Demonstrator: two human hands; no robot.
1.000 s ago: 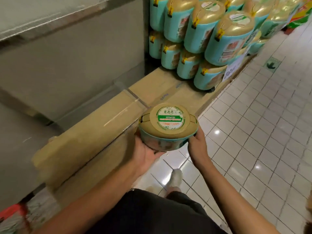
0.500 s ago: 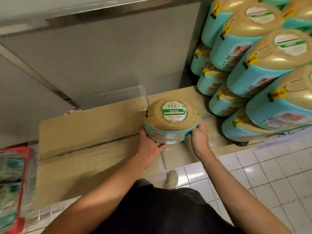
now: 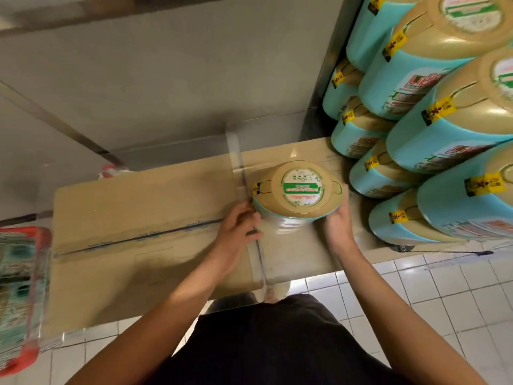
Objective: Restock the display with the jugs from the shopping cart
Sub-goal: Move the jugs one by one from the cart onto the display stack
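Now teal plastic jug with tan top (image 3: 298,190) low over brown cardboard display base (image 3: 138,207), just beside stacked matching jugs (image 3: 444,140). Opposite sides clasped by left hand (image 3: 238,232) and right hand (image 3: 337,226) (likely for weight, steady set-down).

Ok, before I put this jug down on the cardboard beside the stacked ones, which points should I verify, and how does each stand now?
1. Grip: left hand and right hand hold the jug on opposite sides: ok.
2. Jug upright, round label facing up: ok.
3. Landing spot: bare cardboard shows in front of the jug: ok.
4. Gap to the stacked jugs on the right: narrow; whether they touch, cannot tell.
5. Clear strip right by the left fingers, possibly in the way: cannot tell.
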